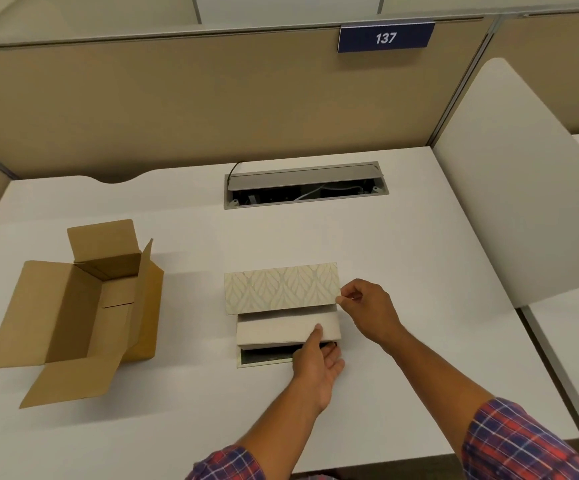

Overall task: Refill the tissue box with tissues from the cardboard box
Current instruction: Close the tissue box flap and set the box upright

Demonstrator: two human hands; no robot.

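The tissue box (281, 289) lies in the middle of the white desk, its leaf-patterned side facing up and its end flaps open toward me. My left hand (317, 362) rests at the box's open end, thumb pressing on the plain white flap (281, 329), fingers reaching into the dark opening. My right hand (367, 306) pinches the right edge of the patterned panel. The brown cardboard box (83, 306) stands to the left with all flaps open; no tissues show inside it from here.
An open cable tray (305, 185) with wires is set into the desk behind the tissue box. Beige partition walls close the back and left. A white divider panel (509, 202) stands on the right. The desk's front edge is near my sleeves.
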